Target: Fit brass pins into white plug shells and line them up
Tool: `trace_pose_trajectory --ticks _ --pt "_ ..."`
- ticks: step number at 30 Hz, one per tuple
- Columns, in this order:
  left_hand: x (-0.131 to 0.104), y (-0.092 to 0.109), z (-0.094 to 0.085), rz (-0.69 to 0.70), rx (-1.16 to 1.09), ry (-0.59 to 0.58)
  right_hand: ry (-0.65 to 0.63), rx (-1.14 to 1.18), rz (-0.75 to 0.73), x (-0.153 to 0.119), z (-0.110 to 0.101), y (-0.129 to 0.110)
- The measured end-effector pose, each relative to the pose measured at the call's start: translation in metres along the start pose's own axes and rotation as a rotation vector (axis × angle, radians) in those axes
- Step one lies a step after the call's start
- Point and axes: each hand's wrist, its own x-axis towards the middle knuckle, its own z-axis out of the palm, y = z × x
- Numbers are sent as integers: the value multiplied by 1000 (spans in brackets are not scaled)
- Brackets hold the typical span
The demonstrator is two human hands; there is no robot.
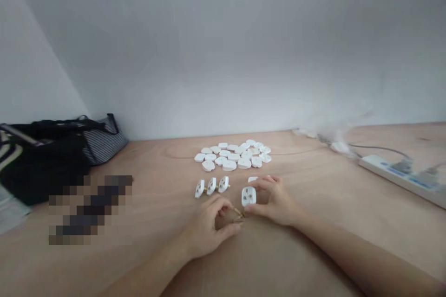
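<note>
From the head camera, both hands rest low on the wooden desk (313,222), close together near the front edge. The right hand (275,202) pinches a plug (248,196) between thumb and fingers (262,184); the fingers are closed around its sides. The plug is white, rounded and flat-faced, its face toward the camera with small dark slots showing (its brass pins point down toward the other hand). The left hand (209,227) lies just beside it, fingers curled nearly closed, with thumb and forefinger meeting at a small brass piece (239,214) under the plug; whether that piece is a loose part or one of the plug's pins cannot be told. Just beyond the left hand stand three plugs (211,186) in a row, tilted on edge, white with brass pins. Farther back, a pile (232,155) of white plug parts lies flat in a loose cluster. At far left sits a black bag (52,158) with a striped pouch (104,141) against it. At right a white power strip (400,174) lies along the desk with grey cords (376,148).
</note>
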Motion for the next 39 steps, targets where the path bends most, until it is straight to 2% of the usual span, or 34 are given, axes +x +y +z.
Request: trace_pose_trajectory --ticks 3,10,13,17,19,23,27,31,33,39 --pt "0 -2 -2 -6 42 -48 -12 -72 -5 18 0 6" --pt "1 -4 -1 -11 3 -54 -102 -197 -42 46 16 10" --pt "1 -6 1 2 -45 -49 -117 -201 -54 47 16 11" --pt "1 -8 3 -3 -79 -68 -125 -299 -40 40 1 20" --pt "1 -8 3 -12 -89 -83 -171 -382 -8 37 -7 28" --pt "2 -8 3 -35 -77 -78 -209 -413 21 31 -14 37" --pt "3 -6 3 -45 -68 -67 -174 -392 35 23 -13 27" --pt "2 -6 3 -68 -75 -46 -112 -237 22 6 -14 3" --pt "2 -6 3 -70 -78 -23 -132 -183 -9 -4 -12 -8" --pt "0 -5 5 -17 -82 151 -134 -67 -68 -18 -6 -22"
